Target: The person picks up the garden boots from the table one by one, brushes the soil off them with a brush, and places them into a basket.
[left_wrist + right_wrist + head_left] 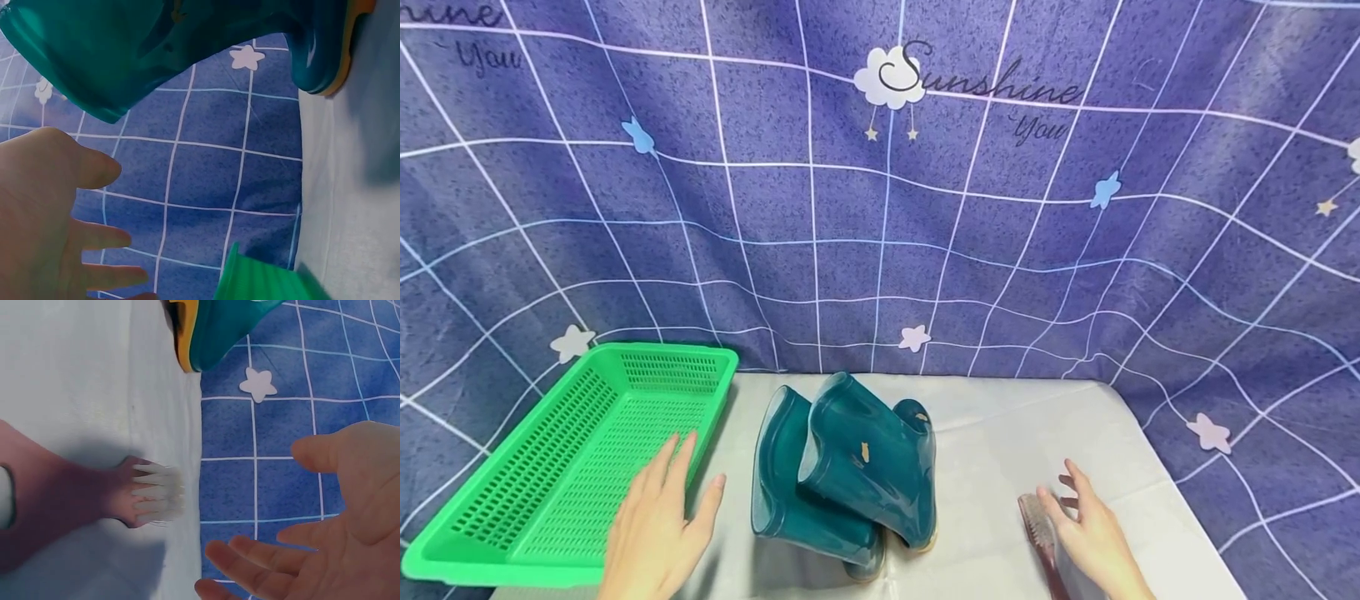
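Two teal rain boots lie together near the middle of the table, one leaning over the other. Their soles are yellowish, and small tan marks show on the upper one. My left hand hovers between the boots and a green basket, fingers extended, holding nothing. On the right, a scrubbing brush with a dark red handle and pale bristles lies on the table. Beside it my right hand is held with relaxed, slightly bent fingers. In the right wrist view a gap shows between that hand and the brush bristles.
The green basket has perforated sides and stands at the table's left. A white cloth covers the table. Behind it hangs a blue-purple curtain with a grid, stars and clouds, reaching down to the table's back edge.
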A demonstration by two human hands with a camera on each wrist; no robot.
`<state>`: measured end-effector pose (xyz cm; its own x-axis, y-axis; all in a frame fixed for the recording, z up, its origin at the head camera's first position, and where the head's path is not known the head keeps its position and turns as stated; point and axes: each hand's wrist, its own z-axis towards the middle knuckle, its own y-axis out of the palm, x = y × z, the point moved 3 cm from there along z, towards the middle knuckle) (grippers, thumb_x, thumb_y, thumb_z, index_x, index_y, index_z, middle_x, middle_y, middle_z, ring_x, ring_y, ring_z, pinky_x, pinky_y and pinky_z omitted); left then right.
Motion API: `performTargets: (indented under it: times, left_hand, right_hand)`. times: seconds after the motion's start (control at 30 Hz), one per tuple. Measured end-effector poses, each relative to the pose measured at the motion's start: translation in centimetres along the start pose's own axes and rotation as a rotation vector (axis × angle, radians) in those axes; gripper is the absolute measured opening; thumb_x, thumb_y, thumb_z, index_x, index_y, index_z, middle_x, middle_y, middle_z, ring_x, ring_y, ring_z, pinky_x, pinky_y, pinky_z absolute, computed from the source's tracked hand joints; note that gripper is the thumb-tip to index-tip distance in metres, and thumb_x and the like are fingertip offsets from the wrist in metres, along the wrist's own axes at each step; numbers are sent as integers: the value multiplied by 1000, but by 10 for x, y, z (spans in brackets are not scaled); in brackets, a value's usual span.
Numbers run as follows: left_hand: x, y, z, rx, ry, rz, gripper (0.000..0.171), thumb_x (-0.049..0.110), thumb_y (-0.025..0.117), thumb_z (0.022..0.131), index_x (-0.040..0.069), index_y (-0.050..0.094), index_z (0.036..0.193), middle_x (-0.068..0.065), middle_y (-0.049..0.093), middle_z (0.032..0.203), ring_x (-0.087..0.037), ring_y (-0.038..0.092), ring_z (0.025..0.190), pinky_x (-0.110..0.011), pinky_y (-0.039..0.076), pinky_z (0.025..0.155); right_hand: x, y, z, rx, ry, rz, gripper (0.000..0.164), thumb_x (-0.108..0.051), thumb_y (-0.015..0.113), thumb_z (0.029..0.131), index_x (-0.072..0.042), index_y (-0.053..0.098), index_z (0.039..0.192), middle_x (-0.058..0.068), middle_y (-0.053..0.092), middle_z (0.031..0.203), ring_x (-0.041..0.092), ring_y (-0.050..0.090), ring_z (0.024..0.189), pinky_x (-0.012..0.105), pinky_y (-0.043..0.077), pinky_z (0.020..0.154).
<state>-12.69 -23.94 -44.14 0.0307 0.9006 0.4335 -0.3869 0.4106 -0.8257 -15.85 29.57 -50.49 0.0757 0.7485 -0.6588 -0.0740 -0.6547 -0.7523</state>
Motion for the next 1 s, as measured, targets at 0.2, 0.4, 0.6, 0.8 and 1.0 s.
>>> performTargets:
  times: [0.2,0.4,0.6,0.8,1.0]
  left_hand:
    - [10,-10,-2,104,-16,-78,62,35,63,106,10,47,160,-23,50,159,-54,48,137,-74,42,100]
    - [29,-27,-10,368,-3,-217,56,17,75,93,16,63,148,-13,66,147,-41,57,130,-48,45,102]
    - [53,-35,-17,524,99,-290,54,9,81,81,14,75,134,-10,75,131,8,54,122,-2,29,100]
    - [66,-33,-18,565,211,-353,49,12,78,79,6,77,128,-15,76,124,18,47,125,-4,33,102]
    - [79,-30,-17,633,325,-385,38,20,74,85,1,79,118,-19,76,113,0,59,113,-5,36,102]
  right_hand:
    - [9,4,-3,-55,34,-32,85,-52,54,109,8,26,163,37,53,151,51,67,123,73,53,100]
    - [15,9,-8,-111,93,-64,86,-58,52,108,7,31,162,35,57,148,55,63,127,77,49,102]
    - [19,15,-11,-149,126,-69,86,-60,51,108,5,34,161,34,59,146,57,61,128,77,49,101]
    - [22,19,-11,-151,137,-83,85,-61,54,106,5,40,158,28,69,135,52,67,120,75,50,100]
    - [24,23,-12,-143,141,-91,83,-60,57,105,6,48,153,21,75,123,47,70,115,71,53,99]
